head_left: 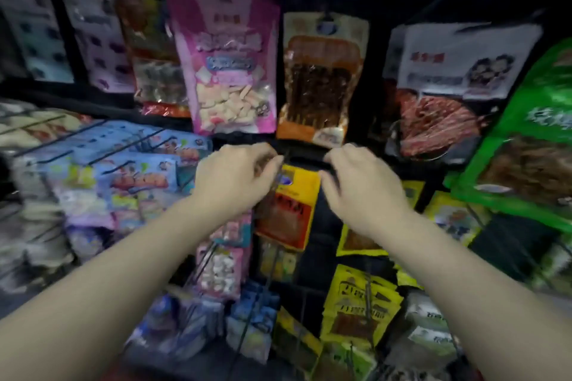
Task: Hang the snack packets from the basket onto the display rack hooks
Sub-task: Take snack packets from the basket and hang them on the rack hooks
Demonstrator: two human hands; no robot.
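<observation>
Dim shop shelving fills the view, a black display rack (376, 40) hung with snack packets on wire hooks. Both hands are raised side by side at its middle, a small gap between them. The left hand (235, 179) has its fingers curled at the top left corner of a yellow-and-red snack packet (289, 210), which hangs between the hands and just below them; blur hides the exact grip. The right hand (362, 182) has its fingers bent down toward a black hook bar (306, 156) just beyond the packet's top; I cannot tell whether it grips anything. Above the hands hang a pink packet (226, 62) and an orange packet (318, 80). Left of the left hand, blue packets (130, 161) sit on hooks.
</observation>
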